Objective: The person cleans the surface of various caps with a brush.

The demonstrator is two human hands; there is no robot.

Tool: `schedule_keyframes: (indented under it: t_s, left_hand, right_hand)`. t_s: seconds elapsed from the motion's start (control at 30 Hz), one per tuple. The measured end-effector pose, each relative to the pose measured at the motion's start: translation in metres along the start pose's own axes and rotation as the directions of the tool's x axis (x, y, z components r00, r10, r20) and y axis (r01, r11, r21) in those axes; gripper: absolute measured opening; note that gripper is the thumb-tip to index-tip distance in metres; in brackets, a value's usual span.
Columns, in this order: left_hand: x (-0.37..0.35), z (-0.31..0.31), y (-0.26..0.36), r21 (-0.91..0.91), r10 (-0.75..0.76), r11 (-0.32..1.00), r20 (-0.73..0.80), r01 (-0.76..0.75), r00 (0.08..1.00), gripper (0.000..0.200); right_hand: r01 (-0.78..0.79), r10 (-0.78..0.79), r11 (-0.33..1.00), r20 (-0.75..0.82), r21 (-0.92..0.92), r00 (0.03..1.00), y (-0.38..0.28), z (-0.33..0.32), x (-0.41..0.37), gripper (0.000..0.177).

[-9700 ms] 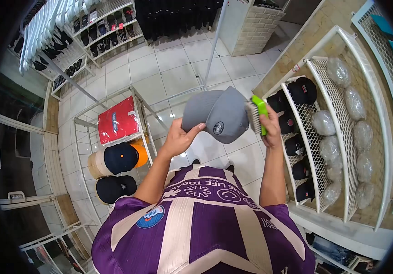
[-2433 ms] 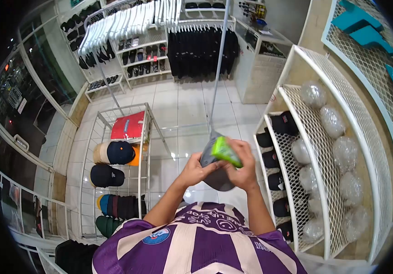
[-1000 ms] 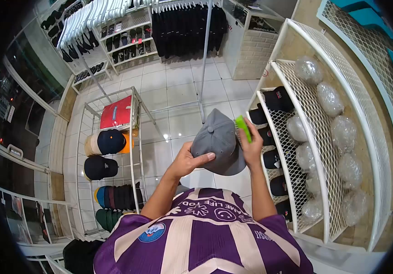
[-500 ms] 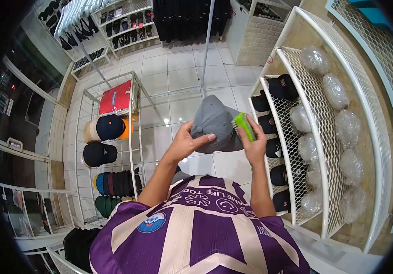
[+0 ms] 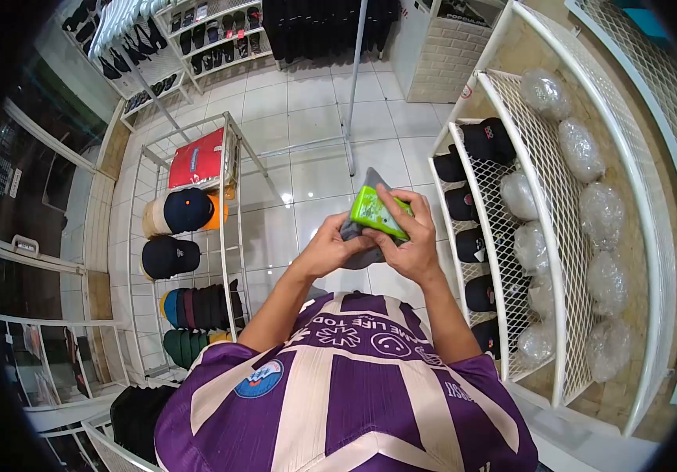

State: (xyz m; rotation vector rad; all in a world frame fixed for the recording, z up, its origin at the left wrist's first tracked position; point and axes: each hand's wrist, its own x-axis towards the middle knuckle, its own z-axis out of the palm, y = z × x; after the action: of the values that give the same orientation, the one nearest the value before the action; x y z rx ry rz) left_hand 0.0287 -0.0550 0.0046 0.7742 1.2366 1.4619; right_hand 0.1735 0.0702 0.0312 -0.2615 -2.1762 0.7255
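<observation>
In front of my chest, my left hand [image 5: 326,250] is closed on a grey cap [image 5: 375,179], fingers wrapped round its near left side. My right hand [image 5: 417,245] grips a bright green brush [image 5: 370,208] across its back, thumb along the near edge. The brush lies over the cap with its patterned back towards me, so its bristles are out of sight. Much of the cap is hidden behind the brush and my fingers; grey fabric shows above and below them.
On the left a white wire rack [image 5: 228,236] carries several caps and a red packaged garment [image 5: 199,157]. To the right, a white mesh shelf [image 5: 503,236] holds dark caps and clear plastic-wrapped bundles [image 5: 602,212]. A metal pole [image 5: 356,79] rises from the tiled floor ahead.
The brush has moved left onto the cap and turned so its back faces me. The cap has tilted, showing much less of its crown, and my hands have come together.
</observation>
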Motion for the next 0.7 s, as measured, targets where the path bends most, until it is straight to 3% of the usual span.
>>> schedule_keyframes:
  t_s: [0.03, 0.07, 0.13, 0.17, 0.23, 0.3, 0.43, 0.47, 0.5, 0.53, 0.6, 0.63, 0.7]
  left_hand:
    - [0.001, 0.0, 0.001, 0.043, 0.012, 0.999, 0.075, -0.016, 0.997, 0.032]
    - [0.0, -0.001, 0.003, 0.023, -0.072, 0.997, 0.067, 0.071, 0.995, 0.033]
    - [-0.005, 0.008, 0.005, 0.001, -0.011, 1.0, 0.042, 0.011, 0.999, 0.032]
    - [-0.004, 0.009, 0.007, -0.008, 0.053, 0.999, 0.023, -0.053, 0.998, 0.032]
    - [-0.002, 0.008, 0.003, -0.028, 0.06, 0.998, -0.048, -0.061, 0.997, 0.034]
    - [0.0, -0.001, -0.004, 0.101, -0.031, 0.995, 0.081, 0.023, 0.996, 0.039]
    - [-0.001, 0.005, -0.009, 0.012, -0.058, 0.998, 0.081, 0.057, 0.995, 0.034]
    - [-0.001, 0.005, -0.006, 0.017, -0.058, 0.998, 0.098, 0.056, 0.994, 0.034]
    - [0.0, 0.006, -0.005, -0.019, -0.056, 0.998, 0.044, 0.057, 0.997, 0.033]
    - [-0.001, 0.008, -0.006, -0.06, -0.06, 0.996, -0.015, 0.059, 0.998, 0.033]
    - [0.002, 0.007, -0.006, -0.012, -0.064, 0.998, 0.033, 0.064, 0.997, 0.034]
    - [0.001, 0.005, -0.005, 0.04, -0.067, 0.997, 0.073, 0.064, 0.995, 0.035]
    - [0.0, 0.005, -0.009, 0.032, -0.11, 0.994, 0.088, 0.107, 0.99, 0.034]
  right_hand:
    - [-0.002, 0.002, 1.0, 0.002, 0.0, 1.0, 0.008, 0.002, -0.001, 0.063]
    - [-0.121, 0.118, 0.992, -0.062, -0.037, 0.991, 0.025, 0.004, 0.001, 0.062]
    - [-0.328, 0.311, 0.942, -0.173, -0.076, 0.934, 0.043, 0.0, 0.01, 0.058]
    - [-0.325, 0.308, 0.943, -0.179, -0.075, 0.934, 0.044, -0.001, 0.008, 0.058]
    - [-0.206, 0.229, 0.967, -0.156, 0.15, 0.961, 0.018, -0.011, 0.011, 0.057]
    - [-0.046, 0.046, 0.997, 0.0, 0.067, 0.999, 0.004, -0.005, 0.007, 0.058]
    - [-0.375, 0.37, 0.926, -0.091, -0.039, 0.924, 0.049, -0.003, 0.011, 0.055]
    - [-0.458, 0.464, 0.885, -0.111, 0.083, 0.879, 0.053, -0.009, 0.007, 0.057]
    - [-0.458, 0.464, 0.886, -0.119, 0.074, 0.878, 0.04, -0.017, 0.012, 0.057]
    - [-0.352, 0.361, 0.93, -0.083, 0.104, 0.929, 0.023, -0.023, 0.015, 0.058]
    - [-0.144, 0.138, 0.978, 0.048, 0.148, 0.989, 0.012, -0.016, 0.009, 0.061]
    - [-0.141, 0.14, 0.989, 0.039, 0.037, 0.989, 0.012, -0.01, 0.009, 0.059]
    - [-0.324, 0.324, 0.946, -0.017, 0.007, 0.946, 0.044, -0.006, 0.008, 0.055]
